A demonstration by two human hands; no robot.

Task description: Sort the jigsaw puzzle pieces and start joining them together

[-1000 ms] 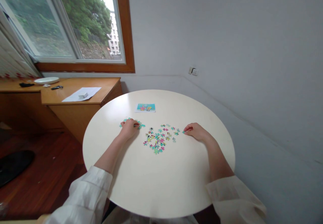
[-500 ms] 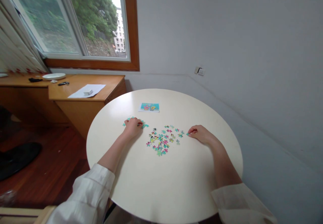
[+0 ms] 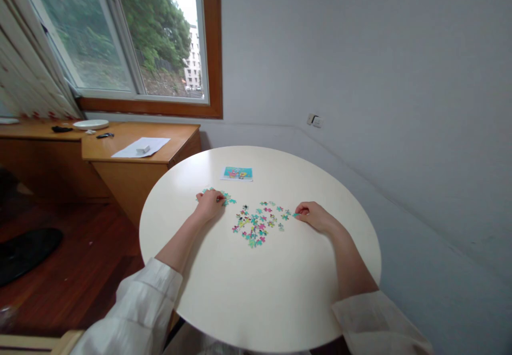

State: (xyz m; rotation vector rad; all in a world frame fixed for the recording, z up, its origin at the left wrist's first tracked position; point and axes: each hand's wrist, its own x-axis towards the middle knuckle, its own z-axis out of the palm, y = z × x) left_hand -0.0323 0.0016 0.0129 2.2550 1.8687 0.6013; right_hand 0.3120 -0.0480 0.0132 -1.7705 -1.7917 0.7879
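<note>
My left hand (image 3: 209,205) is closed over a group of teal jigsaw puzzle pieces (image 3: 230,200) on the left part of the table. Its fingertips touch or hover over that group, and what they grip is hidden. On the right, my right hand (image 3: 315,216) pinches a small teal jigsaw puzzle piece (image 3: 296,214) between thumb and finger, low over the tabletop. Between the hands lies a loose heap of jigsaw puzzle pieces (image 3: 262,227) in teal, pink, yellow and green. Behind them rests a picture card (image 3: 238,173) with cartoon figures on blue.
The pieces lie on a round cream table (image 3: 256,296). A wooden desk (image 3: 184,139) at the back left bears a white sheet (image 3: 124,151) with a small white block and a white plate (image 3: 91,124). A wall stands close behind and to the right.
My right hand has shifted slightly left with the teal piece pinched in it. My left hand stays over the teal group. The camera view has tilted up a little.
</note>
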